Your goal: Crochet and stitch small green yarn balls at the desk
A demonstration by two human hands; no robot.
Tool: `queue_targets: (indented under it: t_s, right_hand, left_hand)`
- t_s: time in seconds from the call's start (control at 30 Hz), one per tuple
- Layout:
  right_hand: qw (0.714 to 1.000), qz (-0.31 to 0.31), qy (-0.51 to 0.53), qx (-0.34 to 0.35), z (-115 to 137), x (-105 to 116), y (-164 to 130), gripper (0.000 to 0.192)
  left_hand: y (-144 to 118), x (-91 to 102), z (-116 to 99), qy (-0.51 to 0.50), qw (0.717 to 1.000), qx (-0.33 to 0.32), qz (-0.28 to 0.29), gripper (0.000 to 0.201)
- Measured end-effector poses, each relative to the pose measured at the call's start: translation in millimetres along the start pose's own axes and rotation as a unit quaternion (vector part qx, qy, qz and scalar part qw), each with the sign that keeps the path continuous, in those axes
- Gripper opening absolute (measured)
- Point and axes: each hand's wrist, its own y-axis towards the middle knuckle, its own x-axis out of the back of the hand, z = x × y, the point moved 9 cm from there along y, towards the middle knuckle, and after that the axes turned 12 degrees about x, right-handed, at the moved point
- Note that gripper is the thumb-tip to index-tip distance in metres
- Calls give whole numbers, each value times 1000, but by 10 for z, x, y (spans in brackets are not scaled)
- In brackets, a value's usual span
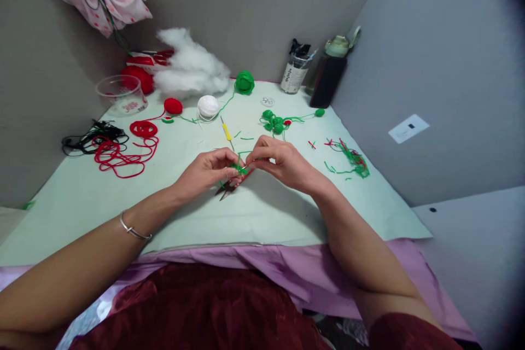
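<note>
My left hand (215, 168) is closed, pinching a small piece of green yarn work (241, 170) between thumb and fingers. Close against it, my right hand (275, 157) has thumb and forefinger pressed together on a thin metal needle (245, 167), whose tip meets the green piece. A green strand runs up between both hands. Below them, thread snips (226, 190) with dark blades and a red handle lie on the table, partly hidden by my left fingers. Just beyond my hands lies a yellow-handled crochet hook (226, 131).
Beyond sit a green yarn ball (245, 82), white yarn ball (208, 106), red yarn ball (173, 106) and white stuffing (191, 68). Loose red yarn (123, 156) lies left; green crocheted pieces (275, 122) and yarn scraps (355, 158) right. A bottle (329, 74) stands by the wall.
</note>
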Motion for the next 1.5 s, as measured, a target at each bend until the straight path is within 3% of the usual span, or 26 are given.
queue_targets:
  t_s: [0.17, 0.33, 0.43, 0.63, 0.8, 0.9, 1.0, 1.1, 1.17, 1.33, 1.4, 1.5]
  right_hand:
    - [998, -39, 2, -47, -77, 0, -13, 9]
    - [992, -42, 99, -63, -4, -77, -31, 35]
    - [993, -13, 108, -43, 129, -111, -10, 40]
    - [1000, 16, 5, 14, 245, -145, 16, 29]
    - [984, 31, -169, 46, 288, -213, 31, 20]
    - [984, -34, -165, 62, 434, -108, 55, 21]
    - [990, -130, 10, 44, 499, 76, 49, 20]
    - [961, -168, 219, -27, 375, 146, 19, 24]
    - [942, -193, 267, -59, 276, 244, -23, 29]
    - [916, -370, 140, -67, 5, 927, -297, 38]
    - [905, -405, 102, -79, -127, 1113, -403, 40]
    - [901, -414, 88, -89, -268, 1194, -464, 39]
  left_hand:
    - [-1, 22, 6, 4, 1000, 12, -9, 17]
    - [18, 46, 44, 32, 999, 3, -3, 16]
    - [35, 80, 85, 32, 999, 7, -13, 19]
    - [42, 125, 107, -6, 1000, 17, -25, 24]
    - [38, 111, 98, 10, 999, 33, -28, 26]
    - [52, 116, 110, 14, 999, 33, -31, 26]
    - [57, 112, 122, 32, 998, 32, -34, 25]
    - [50, 95, 135, 45, 998, 42, -35, 24]
    - [49, 96, 146, 51, 997, 50, -39, 24]
    - [64, 131, 157, 84, 993, 56, -54, 25]
    - [64, 131, 157, 83, 994, 57, -49, 24]
    - [55, 131, 134, 63, 996, 44, -43, 22]
